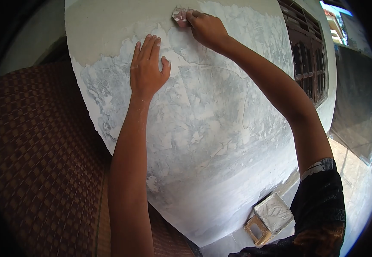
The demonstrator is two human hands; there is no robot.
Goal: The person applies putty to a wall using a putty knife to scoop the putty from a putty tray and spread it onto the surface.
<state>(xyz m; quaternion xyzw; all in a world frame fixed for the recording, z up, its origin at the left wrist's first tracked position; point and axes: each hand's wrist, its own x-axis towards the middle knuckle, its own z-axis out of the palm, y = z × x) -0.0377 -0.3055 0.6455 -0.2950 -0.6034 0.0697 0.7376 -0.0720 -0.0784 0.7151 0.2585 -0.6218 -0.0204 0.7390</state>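
My right hand (pixel 209 32) is closed around a small reddish scraper (pixel 179 17), smeared with white, at the upper part of the wall. The scraper's edge lies at or very close to the wall surface. Lower and to the left, my left hand (pixel 147 66) rests flat against the wall with its fingers stretched out and nothing in it. Patchy white and grey coating covers most of the wall (pixel 203 107), while a beige band runs along its top.
A brown woven mat (pixel 44 141) hangs or stands along the left. On the floor at lower right is a container of whitish paste (pixel 275 213) on a wooden piece (pixel 256 230). A dark-framed window (pixel 308 55) is to the right, near a greyish sheet (pixel 355 98).
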